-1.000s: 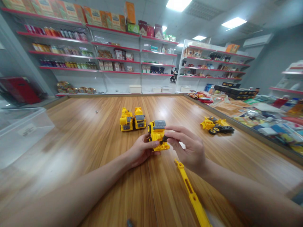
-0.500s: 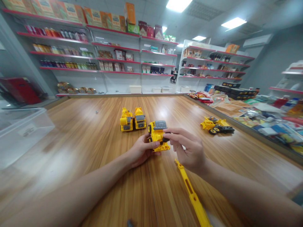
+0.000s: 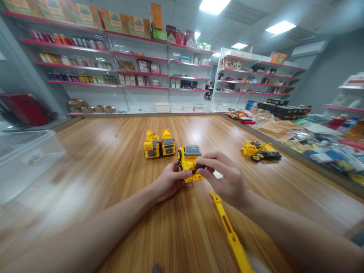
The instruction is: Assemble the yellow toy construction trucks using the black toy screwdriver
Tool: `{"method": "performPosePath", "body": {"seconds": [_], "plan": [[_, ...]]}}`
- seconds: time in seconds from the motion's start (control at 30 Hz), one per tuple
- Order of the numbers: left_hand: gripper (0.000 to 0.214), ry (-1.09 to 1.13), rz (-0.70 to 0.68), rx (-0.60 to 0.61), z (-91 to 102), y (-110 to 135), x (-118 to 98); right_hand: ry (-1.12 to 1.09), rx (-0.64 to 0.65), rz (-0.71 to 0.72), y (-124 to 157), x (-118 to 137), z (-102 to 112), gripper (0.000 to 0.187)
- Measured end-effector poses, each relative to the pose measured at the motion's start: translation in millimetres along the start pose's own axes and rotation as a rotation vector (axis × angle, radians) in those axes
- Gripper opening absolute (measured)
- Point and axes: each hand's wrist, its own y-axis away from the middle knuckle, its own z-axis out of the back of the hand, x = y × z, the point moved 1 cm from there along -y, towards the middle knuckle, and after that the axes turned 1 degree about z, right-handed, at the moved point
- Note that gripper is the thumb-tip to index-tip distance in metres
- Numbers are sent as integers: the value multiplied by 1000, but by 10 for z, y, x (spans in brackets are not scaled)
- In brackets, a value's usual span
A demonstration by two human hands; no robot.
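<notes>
My left hand [image 3: 170, 181] is closed round a yellow toy truck [image 3: 187, 163] with a grey top and black wheels, tilted up above the table. In the fingers of my right hand [image 3: 226, 176] is a short black screwdriver [image 3: 200, 166], angled against the truck's right side; its tip is hard to make out. Below my right hand lies a long yellow toy crane boom [image 3: 229, 232], running off toward the bottom edge.
Two yellow toy trucks [image 3: 168, 146] stand side by side beyond my left hand. Another yellow toy vehicle [image 3: 260, 151] rests at the right. A clear plastic bin [image 3: 31, 159] is at the left. A small dark piece [image 3: 156, 268] lies at the near edge. Packaged goods [image 3: 307, 144] crowd the right side.
My right-hand fingers have curled and shifted slightly around the black screwdriver, which now shows more clearly. The left hand and the truck have hardly moved.
</notes>
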Motion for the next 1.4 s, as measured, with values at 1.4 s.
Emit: {"method": "performPosePath", "body": {"seconds": [1.4], "plan": [[44, 23, -9, -23, -32, 12, -21, 9, 66, 14, 8, -15, -9, 41]]}}
